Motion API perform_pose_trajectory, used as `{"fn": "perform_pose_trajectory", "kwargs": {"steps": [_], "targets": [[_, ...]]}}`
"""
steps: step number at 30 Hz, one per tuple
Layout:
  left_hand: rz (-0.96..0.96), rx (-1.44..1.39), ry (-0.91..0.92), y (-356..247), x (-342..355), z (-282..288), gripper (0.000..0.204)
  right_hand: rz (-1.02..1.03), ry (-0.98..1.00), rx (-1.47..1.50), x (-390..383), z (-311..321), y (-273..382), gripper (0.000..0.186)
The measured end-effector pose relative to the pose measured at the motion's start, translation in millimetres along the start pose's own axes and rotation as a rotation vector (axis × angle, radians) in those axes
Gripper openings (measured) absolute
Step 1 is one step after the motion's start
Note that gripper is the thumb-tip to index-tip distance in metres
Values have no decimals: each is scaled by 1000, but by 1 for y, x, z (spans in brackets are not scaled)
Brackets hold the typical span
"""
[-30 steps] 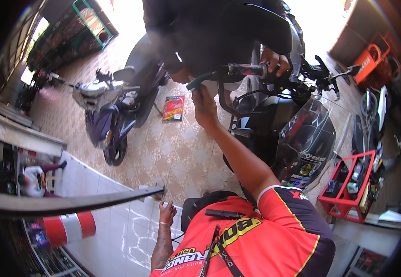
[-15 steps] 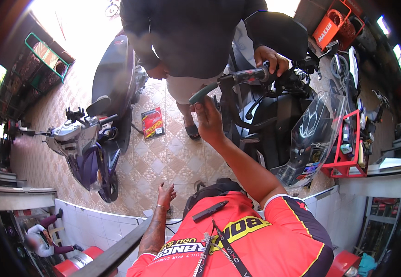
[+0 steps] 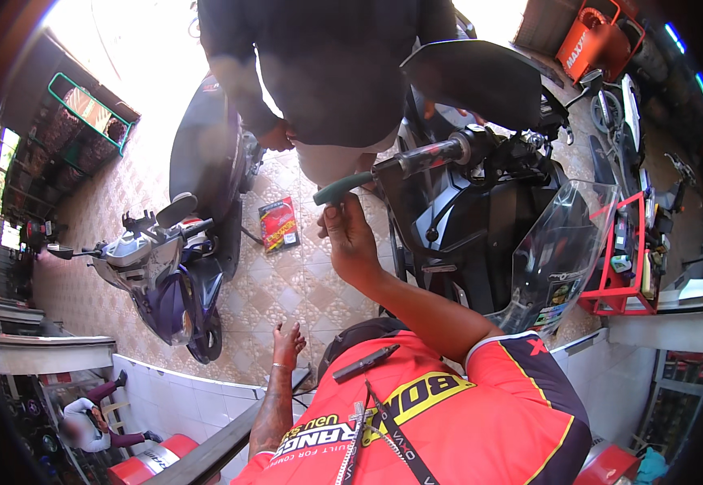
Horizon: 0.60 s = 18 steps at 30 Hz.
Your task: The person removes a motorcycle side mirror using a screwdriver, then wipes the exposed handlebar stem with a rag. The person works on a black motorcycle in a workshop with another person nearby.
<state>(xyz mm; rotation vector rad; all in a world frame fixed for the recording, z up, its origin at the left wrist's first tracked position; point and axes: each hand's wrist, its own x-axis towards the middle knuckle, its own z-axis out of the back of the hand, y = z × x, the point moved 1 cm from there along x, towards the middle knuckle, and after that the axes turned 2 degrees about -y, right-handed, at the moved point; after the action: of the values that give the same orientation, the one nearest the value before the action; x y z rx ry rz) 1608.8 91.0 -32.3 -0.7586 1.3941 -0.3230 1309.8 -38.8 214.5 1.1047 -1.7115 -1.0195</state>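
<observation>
My right hand (image 3: 353, 242) is raised in the middle, fingers closed round the underside of a dark green handle-shaped piece (image 3: 342, 189). The far end of that piece meets the dark end of a motorbike handlebar (image 3: 432, 156); whether it is fixed there, I cannot tell. The dark motorbike (image 3: 472, 234) stands at right, its clear windshield (image 3: 561, 242) toward me. Lower down, my left hand (image 3: 288, 346) hangs open with fingers apart, holding nothing. Across from me stands a person in a black top (image 3: 319, 73), one hand partly hidden behind the bike's dark panel (image 3: 477, 81).
A purple scooter (image 3: 169, 283) stands at left on the tiled floor. Between the bikes lies a red packet (image 3: 279, 225). A red rack (image 3: 610, 267) with small items is at right, a green-framed rack (image 3: 88, 113) at far left. Another person (image 3: 92, 420) sits at lower left.
The other person's hand has left the handlebar grip and moved behind the dark panel. My right hand still holds the green piece. The whole view has shifted slightly.
</observation>
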Motion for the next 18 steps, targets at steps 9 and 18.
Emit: {"fn": "perform_pose_trajectory", "kwargs": {"steps": [9, 18], "targets": [[-61, 142, 134, -49, 12, -63, 87, 52, -23, 56, -2, 5, 8, 19], [-102, 269, 366, -91, 26, -122, 91, -197, 129, 255, -4, 29, 1, 44]]}}
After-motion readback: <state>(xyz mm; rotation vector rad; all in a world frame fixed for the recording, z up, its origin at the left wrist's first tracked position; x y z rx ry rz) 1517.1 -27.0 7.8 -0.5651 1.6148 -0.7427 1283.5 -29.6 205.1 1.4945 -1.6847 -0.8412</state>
